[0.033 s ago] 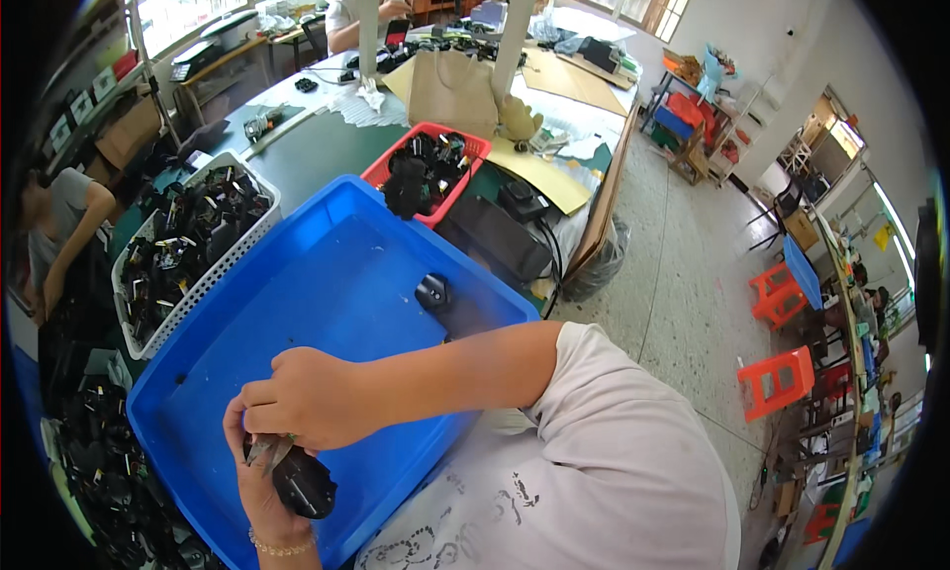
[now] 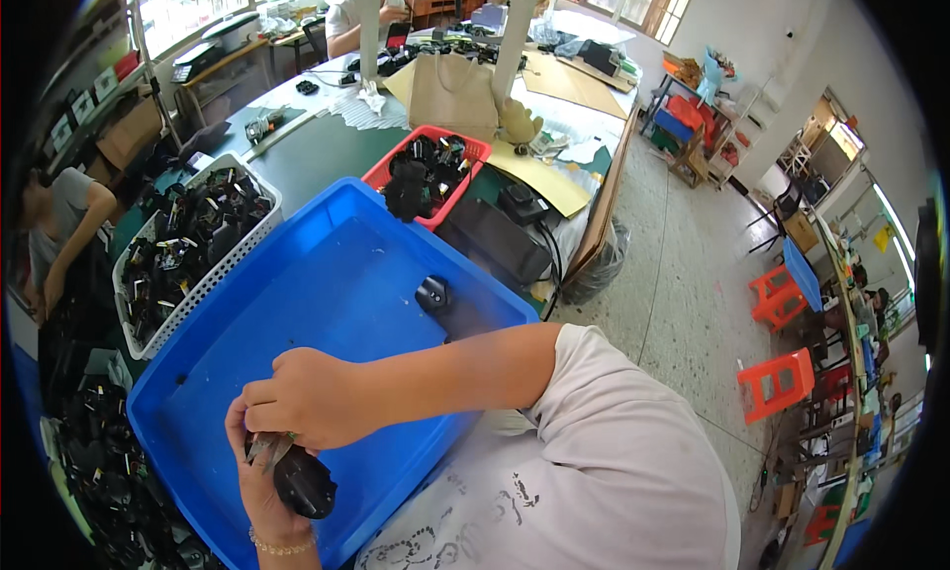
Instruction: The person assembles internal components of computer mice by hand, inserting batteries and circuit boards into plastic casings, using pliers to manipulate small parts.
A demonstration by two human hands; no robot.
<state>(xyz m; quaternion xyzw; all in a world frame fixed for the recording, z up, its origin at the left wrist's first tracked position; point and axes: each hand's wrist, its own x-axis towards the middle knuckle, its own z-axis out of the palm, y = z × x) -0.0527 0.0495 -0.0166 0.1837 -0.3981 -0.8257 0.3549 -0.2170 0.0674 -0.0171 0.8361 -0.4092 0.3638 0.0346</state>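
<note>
Low over the near left of the blue tray (image 2: 297,318), my left hand (image 2: 259,486), with a beaded bracelet at its wrist, holds a rounded black plastic shell (image 2: 305,483), shaped much like a computer mouse. Reaching across from the right, my right hand (image 2: 302,397) has its fingers curled and closed on the shell's upper end. A small greyish piece (image 2: 265,451) shows between the hands; whether it belongs to the shell I cannot tell. A smaller black part (image 2: 432,293) lies by the tray's right side. My right fingertips are partly hidden.
A white basket (image 2: 203,285) heaped with black parts stands left of the tray, with more black parts (image 2: 104,471) piled nearer. Beyond the tray sits a red basket (image 2: 472,164) of parts. A black box (image 2: 493,241) and cables lie at right. Other people sit left and far.
</note>
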